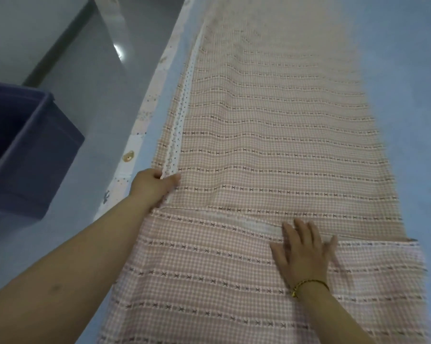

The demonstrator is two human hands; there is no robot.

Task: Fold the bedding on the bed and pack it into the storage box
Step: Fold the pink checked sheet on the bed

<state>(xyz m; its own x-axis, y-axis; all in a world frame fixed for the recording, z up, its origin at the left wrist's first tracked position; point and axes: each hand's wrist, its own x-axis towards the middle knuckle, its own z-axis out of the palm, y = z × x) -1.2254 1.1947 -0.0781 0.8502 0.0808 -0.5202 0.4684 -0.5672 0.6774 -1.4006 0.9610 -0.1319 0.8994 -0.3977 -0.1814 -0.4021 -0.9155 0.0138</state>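
Bedding (271, 145) lies long, narrow on bed (412, 95), half-folded. Left hand (154, 186) pinches its left edge, right hand (306, 252) spread flat, pressing. Risk: layers slide crooked if pinch slips. Box (30, 155) on floor, left.

Bare forearms (85, 264); thin, seemingly gold bracelet (308, 286) behind the right hand (301, 254).

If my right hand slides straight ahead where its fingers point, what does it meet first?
Only more bedding: the right hand lies flat on it, and the way looks free as far as shown.
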